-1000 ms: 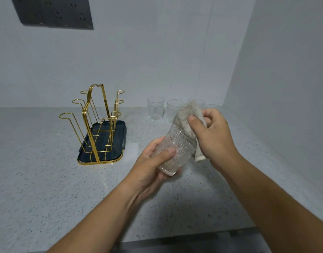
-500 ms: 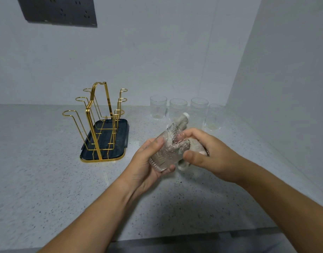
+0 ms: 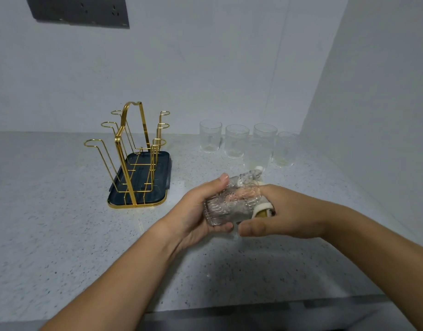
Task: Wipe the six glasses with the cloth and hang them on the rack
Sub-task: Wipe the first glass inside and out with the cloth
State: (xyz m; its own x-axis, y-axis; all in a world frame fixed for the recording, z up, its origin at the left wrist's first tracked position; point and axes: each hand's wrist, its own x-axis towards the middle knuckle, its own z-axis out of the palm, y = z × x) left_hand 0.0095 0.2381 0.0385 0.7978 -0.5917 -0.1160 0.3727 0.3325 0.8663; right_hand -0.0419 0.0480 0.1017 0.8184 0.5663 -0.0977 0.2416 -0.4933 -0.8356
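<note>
My left hand (image 3: 193, 218) grips a ribbed clear glass (image 3: 226, 210) on its side above the counter, mouth toward the right. My right hand (image 3: 291, 215) holds the pale cloth (image 3: 260, 204), with fingers and cloth pushed into the glass's mouth. Several more clear glasses (image 3: 210, 136) stand upright in a loose row near the back wall, behind my hands. The gold wire rack (image 3: 131, 149) on its dark tray (image 3: 164, 163) stands to the left, with nothing hanging on its hooks.
The speckled grey counter (image 3: 62, 223) meets a white wall at the back and another on the right (image 3: 373, 115). A dark socket panel (image 3: 81, 10) is on the back wall, upper left. The counter's front edge (image 3: 229, 309) runs along the bottom.
The glass has come lower and tipped flatter. My right hand moved from the top of the glass down to its mouth and pushed the cloth inside. The standing glasses are uncovered now.
</note>
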